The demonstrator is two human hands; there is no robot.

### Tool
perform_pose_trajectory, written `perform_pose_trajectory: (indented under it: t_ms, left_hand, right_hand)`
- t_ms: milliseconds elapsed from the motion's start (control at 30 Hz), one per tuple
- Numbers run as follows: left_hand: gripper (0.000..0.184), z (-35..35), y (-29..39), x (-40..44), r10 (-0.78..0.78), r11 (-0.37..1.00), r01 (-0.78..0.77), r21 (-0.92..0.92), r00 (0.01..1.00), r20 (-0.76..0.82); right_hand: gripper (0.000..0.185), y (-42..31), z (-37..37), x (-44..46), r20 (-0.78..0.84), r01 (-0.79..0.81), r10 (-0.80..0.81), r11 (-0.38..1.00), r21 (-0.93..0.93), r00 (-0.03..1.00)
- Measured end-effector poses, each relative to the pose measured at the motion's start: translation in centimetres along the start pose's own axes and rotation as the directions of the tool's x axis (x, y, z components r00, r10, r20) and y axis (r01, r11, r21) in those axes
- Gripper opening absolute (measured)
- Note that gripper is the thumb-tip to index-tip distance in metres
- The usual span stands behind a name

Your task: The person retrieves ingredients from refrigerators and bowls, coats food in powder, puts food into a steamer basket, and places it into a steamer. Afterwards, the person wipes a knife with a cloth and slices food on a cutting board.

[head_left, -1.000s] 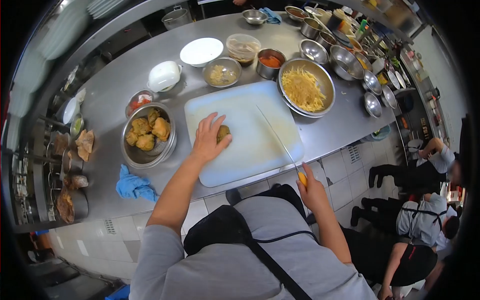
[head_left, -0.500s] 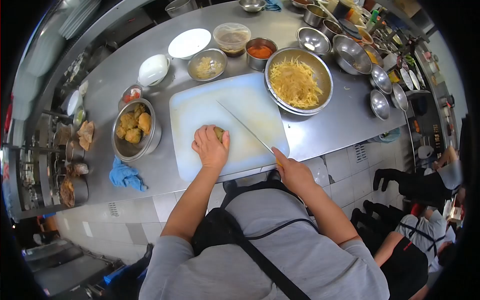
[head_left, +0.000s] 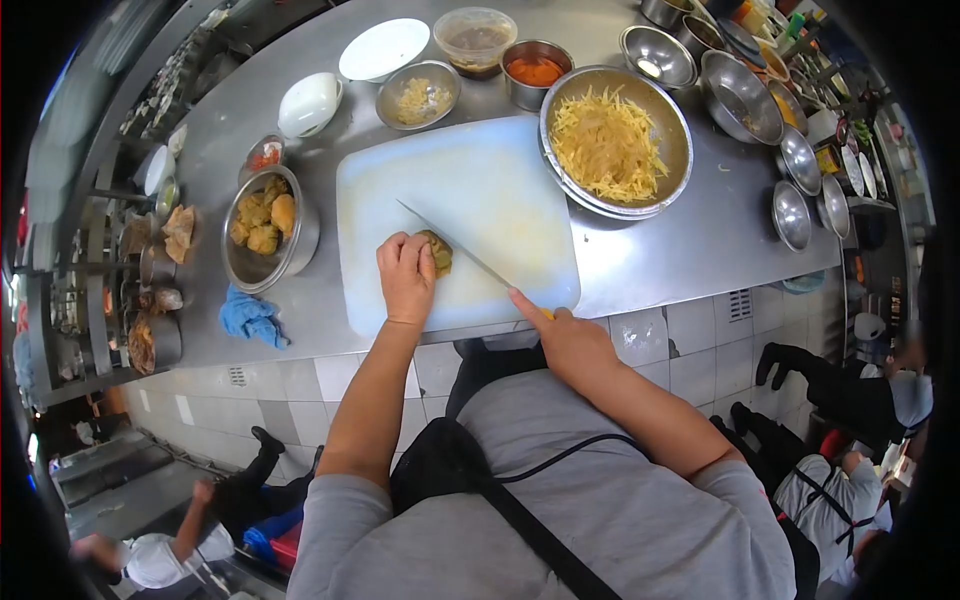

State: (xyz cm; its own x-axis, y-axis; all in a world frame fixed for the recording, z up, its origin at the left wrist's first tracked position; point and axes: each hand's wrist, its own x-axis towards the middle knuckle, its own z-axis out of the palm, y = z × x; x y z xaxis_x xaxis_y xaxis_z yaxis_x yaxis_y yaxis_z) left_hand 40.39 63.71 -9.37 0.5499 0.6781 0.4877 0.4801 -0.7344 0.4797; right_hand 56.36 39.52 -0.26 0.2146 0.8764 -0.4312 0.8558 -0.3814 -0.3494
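Note:
On the white cutting board [head_left: 375, 200], my left hand [head_left: 405, 278] is closed over a knobbly olive-green vegetable [head_left: 440, 254], like a pickled mustard tuber, its fingers partly covering it. My right hand [head_left: 578, 345] grips the yellow handle of a long kitchen knife [head_left: 478, 262]. The blade slants up and left across the board, close beside the vegetable; whether it touches, I cannot tell. Left of the board, a steel bowl [head_left: 303, 243] holds several similar yellow-brown lumps [head_left: 262, 238].
Right of the board stands a steel bowl [head_left: 672, 130] of yellow shreds [head_left: 610, 145]. Behind are a bowl of chopped pale bits [head_left: 420, 100], a pot of red-orange stuff [head_left: 535, 72] and a white plate [head_left: 384, 50]. A blue cloth [head_left: 252, 318] lies front left. Other people are on both sides.
My left hand has shifted slightly, showing more of the vegetable. The knife has moved left, its blade now nearer the vegetable. The view has tilted, and a person appears at lower left.

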Motion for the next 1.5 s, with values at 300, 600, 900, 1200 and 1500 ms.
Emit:
perform_pose_trajectory:
  t_ms: [300, 600, 900, 1200, 1500]
  left_hand:
    - [0.019, 0.2, -0.6, 0.0, -0.044, 0.998, 0.046, -0.039, 0.997, 0.063]
    - [0.022, 0.4, -1.0, 0.1, 0.005, 0.997, -0.004, -0.073, 1.0, 0.007]
    - [0.018, 0.4, -0.8, 0.0, -0.022, 0.996, 0.024, -0.082, 1.0, 0.021]
    - [0.019, 0.6, -1.1, 0.0, -0.031, 0.994, 0.03, -0.1, 1.0, -0.001]
    - [0.02, 0.7, -1.3, -0.1, -0.007, 0.995, 0.007, -0.1, 1.0, -0.005]
  right_hand:
    - [0.086, -2.3, -5.9, -7.6, 0.087, -0.013, 0.015, 1.0, -0.018, 0.996]
    - [0.084, -3.3, -6.1, -7.0, 0.113, -0.066, 0.073, 0.996, -0.062, 0.991]
    - [0.087, -3.4, -0.2, 3.5, -0.071, -0.031, 0.031, 1.0, 0.003, 0.997]
    - [0.088, -1.2, 0.9, -1.8, -0.007, -0.057, 0.057, 0.998, 0.01, 0.998]
    - [0.084, -3.5, -2.7, -1.9, -0.015, -0.109, 0.11, 0.993, 0.039, 0.994]
